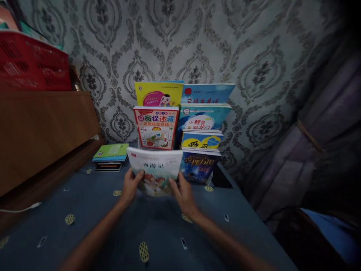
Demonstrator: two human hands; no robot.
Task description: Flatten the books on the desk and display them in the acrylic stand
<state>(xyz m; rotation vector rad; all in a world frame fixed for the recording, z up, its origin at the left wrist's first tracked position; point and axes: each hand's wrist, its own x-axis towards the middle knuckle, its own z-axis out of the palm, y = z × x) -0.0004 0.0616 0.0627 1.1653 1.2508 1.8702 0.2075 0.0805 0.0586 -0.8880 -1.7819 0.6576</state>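
Both of my hands hold a white picture book (154, 165) with a colourful cover, tilted up in front of a tiered book rack. My left hand (131, 185) grips its lower left edge with the thumb on the cover. My right hand (183, 192) grips its lower right corner. Behind it the rack shows a red-bordered book (156, 127), a yellow book (158, 93), and at the right a dark blue book (199, 165), a yellow-and-blue book (201, 140) and two light blue books (203, 116).
The rack stands on a blue patterned cloth (93, 210) against a grey damask wall. A small stack of books with a green cover (111, 155) lies at the left. A wooden board (42, 131) with a red basket (31, 62) on top rises at far left. A purple curtain (316, 150) hangs at right.
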